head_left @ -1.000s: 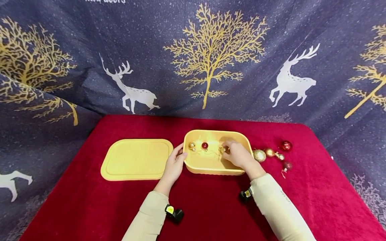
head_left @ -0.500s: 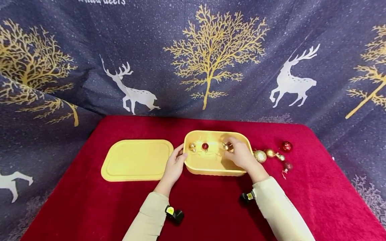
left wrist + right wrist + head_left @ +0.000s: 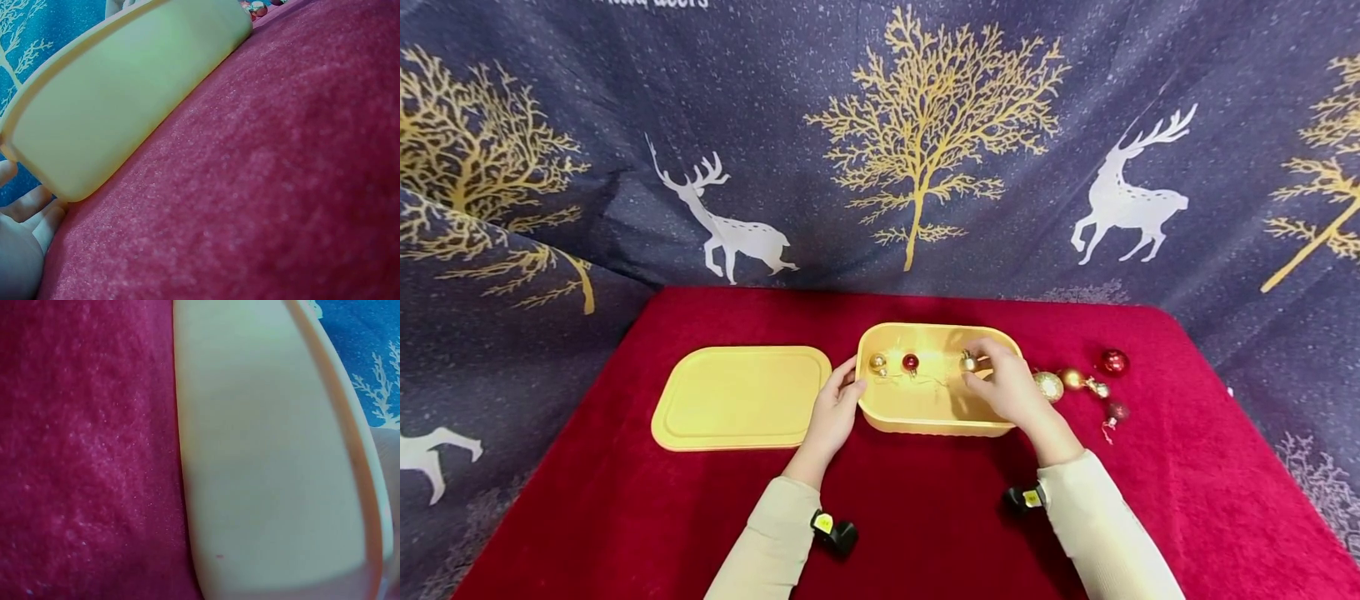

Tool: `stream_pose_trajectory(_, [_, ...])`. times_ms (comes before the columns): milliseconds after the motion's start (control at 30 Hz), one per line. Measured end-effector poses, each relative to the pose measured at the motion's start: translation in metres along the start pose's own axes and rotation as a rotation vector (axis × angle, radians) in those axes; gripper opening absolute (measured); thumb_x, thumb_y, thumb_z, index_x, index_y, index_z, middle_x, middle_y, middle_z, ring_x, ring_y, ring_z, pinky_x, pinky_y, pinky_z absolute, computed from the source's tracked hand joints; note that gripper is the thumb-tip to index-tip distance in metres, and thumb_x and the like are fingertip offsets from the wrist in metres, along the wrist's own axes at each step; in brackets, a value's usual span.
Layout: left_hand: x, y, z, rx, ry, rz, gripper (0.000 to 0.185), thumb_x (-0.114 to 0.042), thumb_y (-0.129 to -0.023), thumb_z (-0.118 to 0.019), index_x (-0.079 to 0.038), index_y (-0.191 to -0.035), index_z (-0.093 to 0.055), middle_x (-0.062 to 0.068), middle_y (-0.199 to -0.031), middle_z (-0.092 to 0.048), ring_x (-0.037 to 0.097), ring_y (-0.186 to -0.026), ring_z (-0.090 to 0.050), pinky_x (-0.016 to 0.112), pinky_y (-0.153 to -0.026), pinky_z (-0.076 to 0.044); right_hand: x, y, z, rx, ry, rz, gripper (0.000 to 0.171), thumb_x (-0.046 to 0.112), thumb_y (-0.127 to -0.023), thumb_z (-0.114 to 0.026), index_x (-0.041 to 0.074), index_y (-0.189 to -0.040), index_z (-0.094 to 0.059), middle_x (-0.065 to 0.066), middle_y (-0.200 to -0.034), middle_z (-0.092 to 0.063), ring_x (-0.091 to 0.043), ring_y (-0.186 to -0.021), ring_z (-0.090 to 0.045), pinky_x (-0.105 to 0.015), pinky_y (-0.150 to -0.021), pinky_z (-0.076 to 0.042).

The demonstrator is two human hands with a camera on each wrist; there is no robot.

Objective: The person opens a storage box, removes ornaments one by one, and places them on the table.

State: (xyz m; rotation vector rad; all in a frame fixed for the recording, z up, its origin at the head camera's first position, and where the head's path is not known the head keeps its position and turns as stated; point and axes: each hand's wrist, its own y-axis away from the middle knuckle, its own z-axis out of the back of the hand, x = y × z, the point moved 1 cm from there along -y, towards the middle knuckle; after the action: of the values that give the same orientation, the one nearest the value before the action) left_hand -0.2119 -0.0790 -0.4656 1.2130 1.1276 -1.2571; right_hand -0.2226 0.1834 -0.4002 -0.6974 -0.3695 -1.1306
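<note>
In the head view, my right hand [image 3: 1009, 385] reaches over the near right part of a yellow plastic box [image 3: 940, 423] and pinches a small gold Christmas ball [image 3: 968, 361] between thumb and fingers, inside the walls. A gold ball [image 3: 877, 362] and a red ball [image 3: 911, 362] lie on the box floor, strings trailing. My left hand [image 3: 833, 408] rests against the box's left end, thumb at the rim; the left wrist view shows its fingers [image 3: 31, 204] fairly straight at the outer corner. The right wrist view shows mainly the box's outer wall [image 3: 275, 462].
A yellow lid [image 3: 741, 400] lies flat to the left. Right of the box sit a glittery gold ball [image 3: 1048, 387], a gold ball [image 3: 1072, 379], a small pale-gold ornament [image 3: 1098, 388], a shiny red ball [image 3: 1114, 362] and a dark red one [image 3: 1117, 412] on the red cloth [image 3: 917, 517].
My right hand has drawn back slightly to the right inside the box, and the gold ball at its fingertips has moved right with it. The left hand and box stay put.
</note>
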Motion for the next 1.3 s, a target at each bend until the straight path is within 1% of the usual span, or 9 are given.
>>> stream_pose_trajectory(267, [0.000,0.001,-0.002,-0.021,-0.004,-0.033,0.045,-0.021,-0.097,-0.049,-0.017,-0.142,-0.043,0.013,-0.128,-0.056,0.023,-0.116,-0.055,0.037,-0.099,-0.044,-0.001,0.008,0.005,-0.040,-0.054,-0.077,0.034,0.004,-0.079,-0.071,0.004,-0.108,-0.053,-0.013,-0.100,-0.064,-0.028,-0.086,-0.069,-0.033,-0.068,-0.055])
stream_pose_trajectory(333, [0.000,0.001,-0.002,-0.020,-0.004,-0.042,0.045,-0.021,-0.097,-0.049,-0.017,-0.142,-0.043,0.014,-0.128,-0.056,0.022,-0.116,-0.055,0.036,-0.098,-0.044,-0.001,0.010,0.006,-0.057,-0.055,-0.072,0.035,0.005,-0.079,-0.073,0.004,-0.108,-0.053,-0.013,-0.099,-0.064,-0.028,-0.085,-0.069,-0.031,-0.067,-0.055])
stream_pose_trajectory(400, [-0.008,0.005,-0.001,-0.010,0.001,-0.034,0.045,-0.019,-0.098,-0.049,-0.014,-0.142,-0.042,0.016,-0.128,-0.055,0.024,-0.116,-0.054,0.037,-0.099,-0.044,-0.001,0.011,0.007,-0.075,-0.056,-0.059,0.037,0.005,-0.079,-0.073,0.004,-0.109,-0.053,-0.014,-0.099,-0.065,-0.028,-0.084,-0.069,-0.033,-0.067,-0.056])
stream_pose_trajectory(567, [-0.009,0.005,-0.001,-0.004,-0.005,-0.028,0.046,-0.019,-0.098,-0.048,-0.013,-0.143,-0.041,0.017,-0.130,-0.054,0.025,-0.118,-0.054,0.039,-0.100,-0.043,-0.003,0.014,0.009,-0.108,-0.081,-0.033,0.038,0.004,-0.079,-0.073,0.000,-0.113,-0.056,-0.016,-0.098,-0.065,-0.029,-0.084,-0.069,-0.038,-0.071,-0.057])
stream_pose_trajectory(633, [0.000,0.001,-0.001,-0.015,-0.010,-0.031,0.046,-0.022,-0.098,-0.049,-0.016,-0.143,-0.042,0.014,-0.129,-0.055,0.023,-0.117,-0.054,0.039,-0.100,-0.043,-0.004,0.015,0.010,-0.114,-0.080,-0.038,0.038,0.004,-0.079,-0.073,0.000,-0.113,-0.057,-0.016,-0.098,-0.066,-0.028,-0.084,-0.069,-0.038,-0.072,-0.057])
stream_pose_trajectory(700, [0.000,0.001,-0.001,-0.021,-0.012,-0.029,0.045,-0.022,-0.098,-0.049,-0.017,-0.142,-0.043,0.013,-0.128,-0.056,0.023,-0.117,-0.055,0.040,-0.100,-0.044,-0.005,0.016,0.012,-0.119,-0.068,-0.044,0.037,0.004,-0.079,-0.074,-0.001,-0.112,-0.059,-0.016,-0.098,-0.067,-0.029,-0.084,-0.069,-0.037,-0.072,-0.057])
stream_pose_trajectory(900, [0.001,0.001,-0.002,-0.030,-0.015,-0.017,0.045,-0.023,-0.097,-0.049,-0.018,-0.142,-0.044,0.012,-0.127,-0.056,0.021,-0.117,-0.055,0.040,-0.100,-0.044,-0.008,0.021,0.016,-0.180,-0.032,-0.036,0.024,0.005,-0.081,-0.072,0.001,-0.103,-0.064,-0.013,-0.096,-0.067,-0.027,-0.087,-0.068,-0.037,-0.073,-0.056])
stream_pose_trajectory(1167, [0.001,0.001,-0.002,-0.033,-0.019,-0.022,0.045,-0.022,-0.097,-0.050,-0.017,-0.142,-0.044,0.013,-0.127,-0.056,0.021,-0.115,-0.055,0.038,-0.099,-0.045,-0.013,0.024,0.019,-0.237,-0.019,-0.006,0.013,0.006,-0.084,-0.070,0.003,-0.096,-0.066,-0.011,-0.092,-0.067,-0.022,-0.084,-0.066,-0.018,-0.068,-0.054])
stream_pose_trajectory(1300, [0.001,0.001,-0.001,-0.035,-0.031,-0.018,0.045,-0.022,-0.097,-0.050,-0.018,-0.142,-0.043,0.012,-0.127,-0.056,0.021,-0.114,-0.056,0.035,-0.097,-0.045,-0.014,0.025,0.021,-0.251,-0.012,-0.013,0.008,0.005,-0.085,-0.068,0.005,-0.092,-0.065,-0.009,-0.092,-0.067,-0.010,-0.083,-0.064,-0.011,-0.066,-0.050])
